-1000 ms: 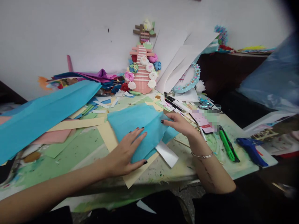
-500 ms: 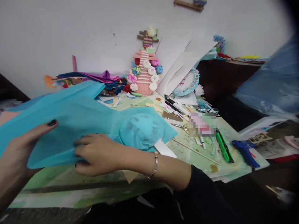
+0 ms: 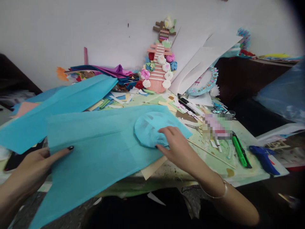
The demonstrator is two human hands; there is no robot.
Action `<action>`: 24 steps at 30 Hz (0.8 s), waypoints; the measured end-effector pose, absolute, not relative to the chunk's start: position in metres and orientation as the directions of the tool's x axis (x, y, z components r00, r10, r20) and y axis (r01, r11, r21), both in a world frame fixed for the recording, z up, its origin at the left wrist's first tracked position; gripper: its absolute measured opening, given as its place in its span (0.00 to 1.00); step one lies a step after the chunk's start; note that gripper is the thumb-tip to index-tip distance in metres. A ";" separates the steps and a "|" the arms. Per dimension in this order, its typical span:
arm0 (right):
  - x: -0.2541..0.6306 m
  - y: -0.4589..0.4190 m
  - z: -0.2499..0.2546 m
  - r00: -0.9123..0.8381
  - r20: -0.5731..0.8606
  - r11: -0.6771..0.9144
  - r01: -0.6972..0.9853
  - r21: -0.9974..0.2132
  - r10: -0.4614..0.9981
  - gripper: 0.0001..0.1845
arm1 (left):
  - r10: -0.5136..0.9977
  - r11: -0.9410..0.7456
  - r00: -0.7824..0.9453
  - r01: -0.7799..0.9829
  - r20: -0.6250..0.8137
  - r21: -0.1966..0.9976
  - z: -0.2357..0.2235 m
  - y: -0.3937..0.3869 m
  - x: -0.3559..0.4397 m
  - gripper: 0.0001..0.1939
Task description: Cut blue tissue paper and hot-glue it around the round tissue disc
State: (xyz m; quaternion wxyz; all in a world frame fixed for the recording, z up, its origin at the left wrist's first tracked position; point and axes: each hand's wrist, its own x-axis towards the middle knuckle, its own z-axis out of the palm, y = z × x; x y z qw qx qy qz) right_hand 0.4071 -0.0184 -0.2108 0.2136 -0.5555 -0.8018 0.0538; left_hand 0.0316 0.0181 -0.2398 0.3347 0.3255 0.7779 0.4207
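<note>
Your left hand [image 3: 35, 163] pinches blue tissue [image 3: 95, 152]; your right hand [image 3: 178, 149], thumb spread, touches a disc [image 3: 145, 128]; pale wall [image 3: 95, 28] behind the stained table [image 3: 172, 171].

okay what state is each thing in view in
Blue sheet: spread open, creased
Round blue piece: lying flat
Left hand: grip closed on the sheet
Right hand: at the round piece, grip unclear
Scissors: lying down, opening unclear
Green cutter: lying, blade not visible
Blue glue gun: lying on its side

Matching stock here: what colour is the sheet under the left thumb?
The sheet is turquoise blue; head view.
</note>
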 end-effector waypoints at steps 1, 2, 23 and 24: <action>0.420 -0.020 -0.222 -0.180 0.259 0.245 0.937 -0.250 0.949 0.24 | 0.782 0.456 -0.555 0.196 -0.285 0.868 -0.244 0.021 0.027 0.21; 0.431 -0.022 -0.233 -0.083 0.224 0.126 0.975 -0.184 0.971 0.29 | 0.779 0.468 -0.541 0.162 -0.318 0.869 -0.246 0.024 0.024 0.21; 0.413 -0.030 -0.276 0.006 0.167 0.064 0.908 -0.414 0.986 0.28 | 0.772 0.329 -0.623 0.224 -0.125 0.917 -0.233 0.048 0.040 0.07; 0.411 -0.031 -0.277 0.002 0.157 0.061 0.917 -0.393 0.988 0.28 | 0.764 0.338 -0.628 0.198 -0.145 0.920 -0.233 0.048 0.041 0.07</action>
